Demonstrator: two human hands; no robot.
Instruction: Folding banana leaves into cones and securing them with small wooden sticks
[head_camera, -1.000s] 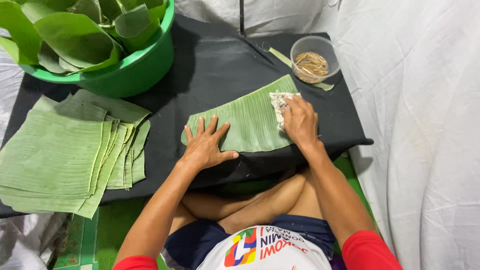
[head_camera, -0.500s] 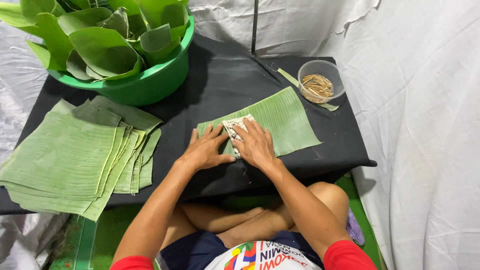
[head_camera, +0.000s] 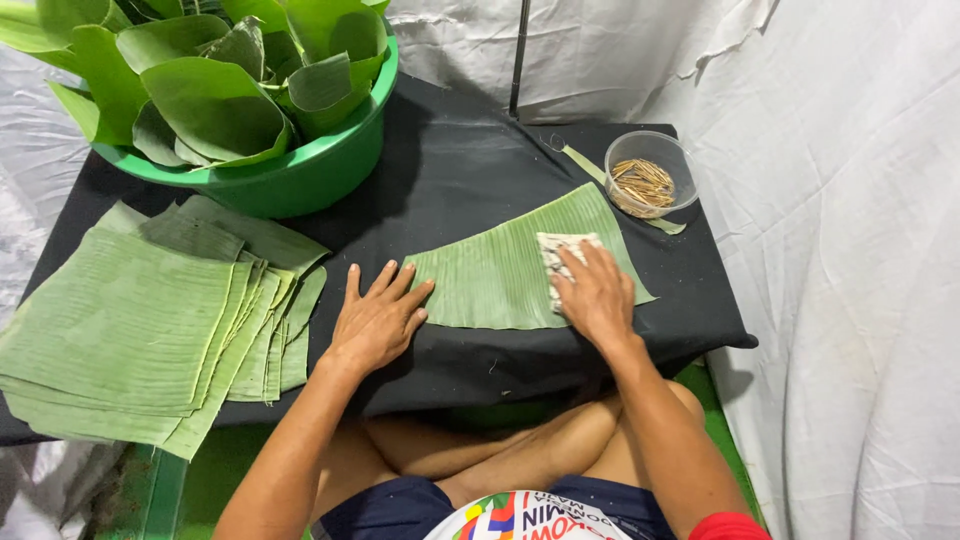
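Change since half a second ago: the right hand (head_camera: 598, 297) and its cloth (head_camera: 562, 262) are now lying toward the right half of the banana leaf (head_camera: 500, 275), having been near the leaf's left end; the left hand (head_camera: 375, 322) is staying at the left edge.

Banana leaf: one trimmed piece, lying flat on the black-covered table (head_camera: 450, 170), directly under both hands.

Right hand: grip closed flat over the pale cloth, pressing it onto the leaf.

Left hand: grip wide, fingers spreading, holding nothing, fingertips touching the leaf's left corner.

Stack of cut leaves (head_camera: 140, 320): lying at the table's left.

Green basin (head_camera: 300, 175): holding folded leaves, standing at the rear left.

Clear bowl of small sticks (head_camera: 648, 180): standing at the rear right.
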